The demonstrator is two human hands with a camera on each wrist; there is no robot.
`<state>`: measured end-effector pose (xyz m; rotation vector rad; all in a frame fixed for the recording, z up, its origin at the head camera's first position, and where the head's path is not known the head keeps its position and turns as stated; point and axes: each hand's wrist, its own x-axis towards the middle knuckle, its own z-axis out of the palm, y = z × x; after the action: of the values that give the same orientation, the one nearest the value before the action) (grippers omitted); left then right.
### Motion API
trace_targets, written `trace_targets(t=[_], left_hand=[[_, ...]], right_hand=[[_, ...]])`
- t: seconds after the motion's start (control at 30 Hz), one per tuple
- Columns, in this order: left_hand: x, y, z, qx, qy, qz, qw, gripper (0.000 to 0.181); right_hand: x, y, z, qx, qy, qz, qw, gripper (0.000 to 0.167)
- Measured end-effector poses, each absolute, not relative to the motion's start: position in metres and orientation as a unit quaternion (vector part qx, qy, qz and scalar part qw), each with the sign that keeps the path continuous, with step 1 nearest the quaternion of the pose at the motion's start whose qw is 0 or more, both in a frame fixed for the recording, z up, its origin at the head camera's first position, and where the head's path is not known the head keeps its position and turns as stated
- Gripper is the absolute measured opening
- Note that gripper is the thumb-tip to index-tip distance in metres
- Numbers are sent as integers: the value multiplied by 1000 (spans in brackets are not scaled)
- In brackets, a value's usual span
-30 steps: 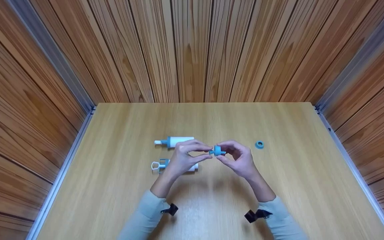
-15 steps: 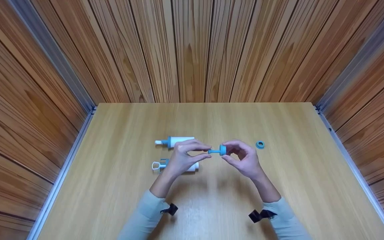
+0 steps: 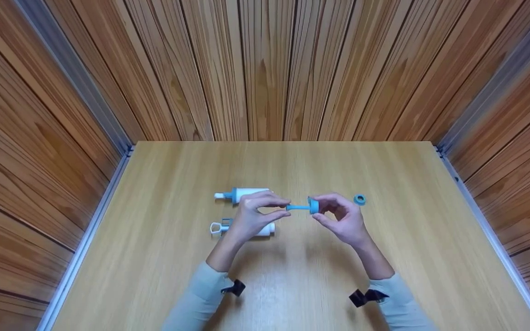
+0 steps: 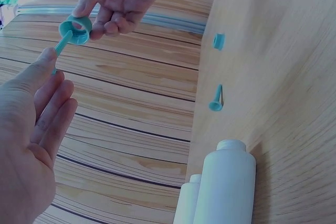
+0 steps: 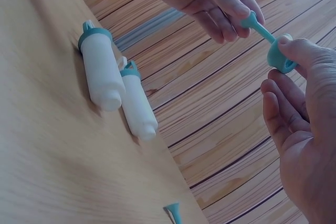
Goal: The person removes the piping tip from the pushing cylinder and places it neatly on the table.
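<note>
My left hand (image 3: pixel 251 218) pinches the flared end of a thin teal rod (image 3: pixel 298 208) between thumb and fingertips. At the rod's other end, my right hand (image 3: pixel 345 220) holds a teal threaded ring cap (image 3: pixel 314 206) by its sides. In the left wrist view the rod's tip is at the opening of the ring cap (image 4: pixel 79 35); whether it is fixed there I cannot tell. Two white bottles with teal tops lie near my left hand: the far bottle (image 3: pixel 249 194) and the near bottle (image 3: pixel 265 231), each partly hidden by that hand.
A second teal ring (image 3: pixel 360 199) lies on the table (image 3: pixel 384 174) to the right. The left wrist view also has a small teal funnel-shaped piece (image 4: pixel 216 99) on the tabletop. Wooden panel walls (image 3: pixel 265 69) and metal rails (image 3: pixel 81 248) border the table.
My right hand has moved right with the ring cap, away from my left hand. More of the rod shows between the hands. The left hand has barely moved.
</note>
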<state>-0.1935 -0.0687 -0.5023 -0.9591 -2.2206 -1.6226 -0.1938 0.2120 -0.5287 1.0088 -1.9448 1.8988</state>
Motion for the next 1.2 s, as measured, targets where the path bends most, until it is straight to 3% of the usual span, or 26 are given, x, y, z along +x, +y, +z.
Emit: trace_targets(t=[0.53,1.2], left_hand=[[-196,-61,-502,-313,-756,-563,112,23],[-199,-35,-501,-340,-743,-573,57,26]], right_hand=[[-189,256,-530,331,-688,630,141,44],[-182,293,-529,307,-717,610,143,46]])
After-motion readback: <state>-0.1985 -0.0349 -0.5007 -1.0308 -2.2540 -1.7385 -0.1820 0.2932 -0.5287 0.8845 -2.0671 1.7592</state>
